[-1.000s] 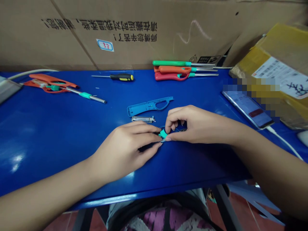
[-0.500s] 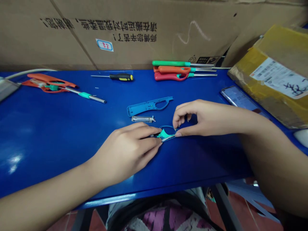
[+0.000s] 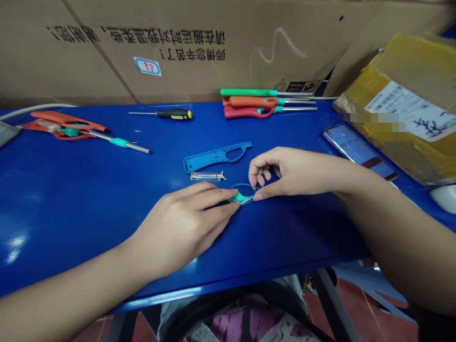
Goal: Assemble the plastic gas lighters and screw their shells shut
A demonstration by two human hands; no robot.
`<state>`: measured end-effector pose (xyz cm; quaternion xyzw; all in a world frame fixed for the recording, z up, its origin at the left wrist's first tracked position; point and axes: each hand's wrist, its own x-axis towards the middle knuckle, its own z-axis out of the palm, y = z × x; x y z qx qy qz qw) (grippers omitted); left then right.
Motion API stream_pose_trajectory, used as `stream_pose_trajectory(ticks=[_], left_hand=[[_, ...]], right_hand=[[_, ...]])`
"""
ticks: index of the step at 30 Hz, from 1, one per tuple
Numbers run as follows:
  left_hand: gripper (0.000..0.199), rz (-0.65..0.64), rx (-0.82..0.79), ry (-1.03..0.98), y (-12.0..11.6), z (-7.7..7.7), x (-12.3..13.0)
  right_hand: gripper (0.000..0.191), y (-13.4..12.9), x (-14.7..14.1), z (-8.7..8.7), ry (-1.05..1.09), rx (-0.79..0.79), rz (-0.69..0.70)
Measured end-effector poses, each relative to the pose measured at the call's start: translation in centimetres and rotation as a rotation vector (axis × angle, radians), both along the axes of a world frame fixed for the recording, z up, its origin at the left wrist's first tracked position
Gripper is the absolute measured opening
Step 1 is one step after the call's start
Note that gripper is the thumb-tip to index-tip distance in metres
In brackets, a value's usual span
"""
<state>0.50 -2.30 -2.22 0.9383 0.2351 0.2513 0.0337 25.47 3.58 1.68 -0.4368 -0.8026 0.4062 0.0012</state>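
Observation:
A blue lighter casing half (image 3: 243, 185) lies on the table under both hands, with a green trigger (image 3: 242, 197) set in it. My left hand (image 3: 194, 225) covers its handle end, fingers closed on the casing and fingertips at the trigger. At the front end, the thumb and index finger of my right hand (image 3: 272, 173) pinch the casing's tip; its other fingers are curled. Just behind my left hand lies a clear fuel tank (image 3: 206, 176). Beyond that is the other blue casing half (image 3: 215, 157), inner side up. What lies beneath my left fingers is hidden.
Further back are a screwdriver (image 3: 174, 114), a stack of gas lighters (image 3: 249, 112) and an opened orange lighter (image 3: 71, 127) with a metal tube. On the right are a phone (image 3: 356, 147) and a taped carton (image 3: 384, 107). Cardboard (image 3: 178, 19) stands along the back edge.
The view has shifted slightly, so everything sits a little further left. My right fingers have curled a bit closer at the casing's tip. My left hand keeps its hold on the casing.

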Motion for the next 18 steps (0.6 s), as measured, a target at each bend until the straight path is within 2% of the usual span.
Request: stream_pose_trajectory(ticks=[8,18], left_hand=[[0.019,-0.004,0.018,0.036,-0.02,0.22,0.21],[0.024,-0.015,0.042,0.072,-0.11,0.35,0.07]], right_hand=[[0.01,0.2,0.4,0.35,0.013,0.01,0.081],[0.009,-0.04,0.14,0.04,-0.004,0.008,0.025]])
